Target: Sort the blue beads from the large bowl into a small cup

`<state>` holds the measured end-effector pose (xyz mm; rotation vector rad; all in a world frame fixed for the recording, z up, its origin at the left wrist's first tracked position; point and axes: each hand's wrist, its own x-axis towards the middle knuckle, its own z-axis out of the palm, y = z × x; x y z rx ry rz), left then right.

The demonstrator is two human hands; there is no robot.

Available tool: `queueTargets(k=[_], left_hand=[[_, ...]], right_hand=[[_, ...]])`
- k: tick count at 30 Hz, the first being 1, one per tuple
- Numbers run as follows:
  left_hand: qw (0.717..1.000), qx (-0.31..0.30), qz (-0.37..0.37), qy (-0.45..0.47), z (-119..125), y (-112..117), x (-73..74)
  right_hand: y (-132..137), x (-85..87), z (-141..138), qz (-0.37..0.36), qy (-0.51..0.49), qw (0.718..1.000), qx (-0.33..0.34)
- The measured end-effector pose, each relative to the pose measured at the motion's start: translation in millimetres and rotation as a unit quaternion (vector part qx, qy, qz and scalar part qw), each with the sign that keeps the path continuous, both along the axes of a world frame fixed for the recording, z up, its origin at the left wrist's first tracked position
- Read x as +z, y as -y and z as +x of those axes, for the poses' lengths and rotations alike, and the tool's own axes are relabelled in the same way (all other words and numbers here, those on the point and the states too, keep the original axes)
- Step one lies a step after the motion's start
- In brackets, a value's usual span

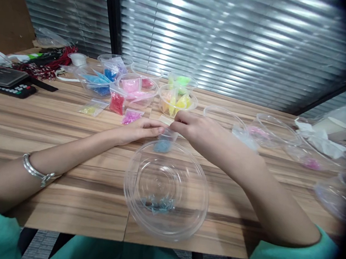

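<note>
- We see the left hand (143, 132) stretched out low, its fingers fairly straight and its thumb close against a small clear cup (173, 136); we cannot tell whether it grips the cup or only steadies it.
- Our right hand (190, 126) is bent over the cup's far side with curled fingers; their tips are hidden, so we cannot tell what, if anything, they pinch.
- The cup, with something blue (162, 146) low inside it, stands between the hands, just beyond the big clear bowl (191, 182). If the left hand only rests there, a sideways push from the right could tip it and scatter the blue contents.
- The bowl looks light (thin clear plastic, we judge), and neither hand holds it. A forearm drawn back carelessly could knock its rim and shake up the pale blue pieces (159, 204) inside.
- A pink packet (132, 117) lies just beyond our left fingers, with a red packet (117, 103) near it; a backward slip of that hand could shove them together.
- Since our own fingers block the view of the cup's mouth, a small spill there could go unnoticed against the striped wooden table (95, 195).
</note>
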<state>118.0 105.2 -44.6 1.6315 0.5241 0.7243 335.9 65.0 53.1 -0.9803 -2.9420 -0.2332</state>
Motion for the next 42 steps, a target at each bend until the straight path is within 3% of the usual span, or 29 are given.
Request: queueTargets(k=[13,17,29,35,42], left_hand=[[1.000,0.007,0.009,-0.016,1.0,2.6,3.0],[1.000,0.015,0.004,-0.022,1.1,3.7,3.9],[1.000,0.016,0.003,-0.013,0.6,1.1,1.4],[1.000,-0.002,0.017,-0.005,0.9,0.6,3.3],[1.000,-0.013,0.002,0.003,1.2,0.5,1.7]], right_hand=[[-7.0,2.2,4.8,-0.059,-0.120,0.988,0.074],[-6.7,4.0,4.4,-0.085,-0.136,0.985,0.063],[-7.1,-0.5,5.7,-0.035,-0.098,0.993,0.046],[-5.8,-1.3,2.5,-0.069,-0.143,0.983,0.097],[-6.7,-3.8,1.0,-0.059,-0.173,0.978,0.103]])
